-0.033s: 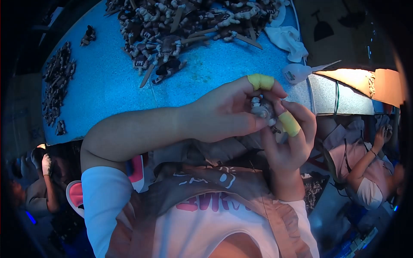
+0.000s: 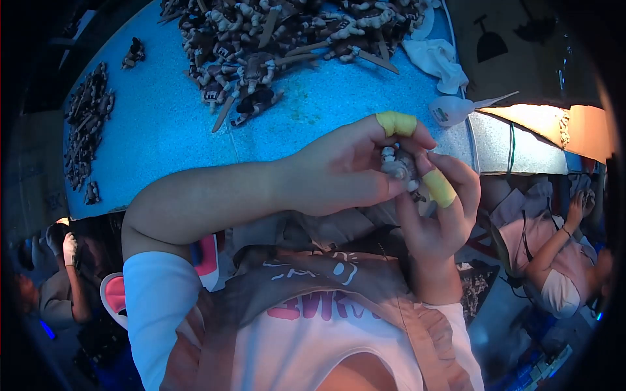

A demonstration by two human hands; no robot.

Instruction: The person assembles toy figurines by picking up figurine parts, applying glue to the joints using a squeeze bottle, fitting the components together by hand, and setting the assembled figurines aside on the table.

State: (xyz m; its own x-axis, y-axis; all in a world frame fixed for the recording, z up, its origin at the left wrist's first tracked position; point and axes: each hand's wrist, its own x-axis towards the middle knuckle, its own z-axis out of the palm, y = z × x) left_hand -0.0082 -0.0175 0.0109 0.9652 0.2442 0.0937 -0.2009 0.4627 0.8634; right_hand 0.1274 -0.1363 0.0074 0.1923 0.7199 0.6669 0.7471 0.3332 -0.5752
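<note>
Both hands are together over the table's near edge, closed around one small figurine [image 2: 400, 167] with pale and brown parts. My left hand [image 2: 349, 174] pinches it from the left, with yellow tape wrapped on a finger. My right hand [image 2: 445, 212] holds it from the right, and one of its fingers also has yellow tape. Fingers cover much of the figurine, so its full shape is hidden. Beyond them, on the blue table [image 2: 169, 124], lies a large heap of similar brown and pale figurines [image 2: 254, 68], with flat wooden-looking strips among them.
A second group of figurines [image 2: 86, 127] lies at the table's left end, with a lone figurine [image 2: 133, 54] behind it. At right are a white cloth [image 2: 438, 64] and a nozzle bottle [image 2: 450, 111]. Other people [image 2: 548, 244] sit at both sides.
</note>
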